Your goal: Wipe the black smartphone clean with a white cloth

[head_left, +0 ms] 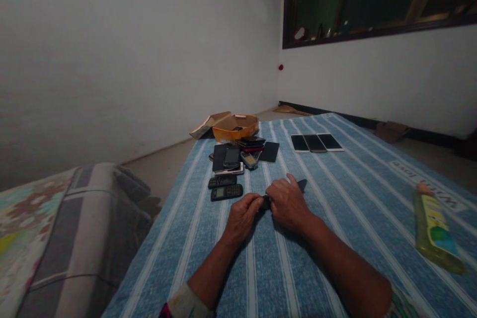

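My left hand [242, 214] is closed, thumb and fingers pinching one end of a small dark object [266, 203]. Right beside it, my right hand [287, 200] is closed over the same object, hiding most of it. A dark, pointed flap [303, 185] sticks out beyond the right hand's fingers; whether it is cloth or part of the held object I cannot tell. Just left of my hands lie two black keypad phones, one nearer [226, 192] and one behind it [222, 181]. Farther back, a pile of phones includes a grey keypad phone [249, 159] and a dark touchscreen phone [232, 157].
An orange box [238, 134] with a raised flap stands behind the pile. Three flat phones [315, 143] lie side by side at the back right. A bottle of yellow-green liquid [437, 231] lies on the striped cloth [331, 263] at right. A cloth-covered seat [93, 228] stands left.
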`<state>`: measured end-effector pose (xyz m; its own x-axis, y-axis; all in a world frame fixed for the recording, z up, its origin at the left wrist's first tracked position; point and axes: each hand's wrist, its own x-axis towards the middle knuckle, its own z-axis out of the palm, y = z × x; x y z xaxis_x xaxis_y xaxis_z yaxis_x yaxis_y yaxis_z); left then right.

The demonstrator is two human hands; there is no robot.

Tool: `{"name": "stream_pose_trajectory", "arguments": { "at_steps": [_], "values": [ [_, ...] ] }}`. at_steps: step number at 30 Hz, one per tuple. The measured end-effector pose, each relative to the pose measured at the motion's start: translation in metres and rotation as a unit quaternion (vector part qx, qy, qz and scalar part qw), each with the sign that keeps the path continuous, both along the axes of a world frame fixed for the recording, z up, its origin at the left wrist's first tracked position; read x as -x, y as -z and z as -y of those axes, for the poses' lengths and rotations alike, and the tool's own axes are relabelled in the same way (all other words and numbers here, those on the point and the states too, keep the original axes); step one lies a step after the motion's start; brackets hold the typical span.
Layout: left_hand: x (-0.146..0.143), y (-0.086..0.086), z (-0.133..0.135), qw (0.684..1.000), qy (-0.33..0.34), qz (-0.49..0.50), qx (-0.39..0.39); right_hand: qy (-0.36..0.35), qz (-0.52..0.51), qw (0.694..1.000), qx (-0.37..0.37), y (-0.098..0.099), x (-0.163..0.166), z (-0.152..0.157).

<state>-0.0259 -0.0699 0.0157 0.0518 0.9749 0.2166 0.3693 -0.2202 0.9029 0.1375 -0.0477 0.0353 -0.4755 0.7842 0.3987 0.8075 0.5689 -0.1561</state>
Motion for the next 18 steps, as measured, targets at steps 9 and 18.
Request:
{"name": "stream_pose_trajectory", "arguments": {
  "at_steps": [9,18],
  "values": [
    [-0.002,0.001,-0.001,1.000,-0.005,0.010,-0.005,0.036,-0.005,0.999,0.014,-0.002,-0.008,0.000],
    [-0.004,-0.003,0.002,1.000,0.009,0.030,-0.001,-0.017,-0.022,1.000,-0.009,0.001,0.014,0.011]
  ]
}}
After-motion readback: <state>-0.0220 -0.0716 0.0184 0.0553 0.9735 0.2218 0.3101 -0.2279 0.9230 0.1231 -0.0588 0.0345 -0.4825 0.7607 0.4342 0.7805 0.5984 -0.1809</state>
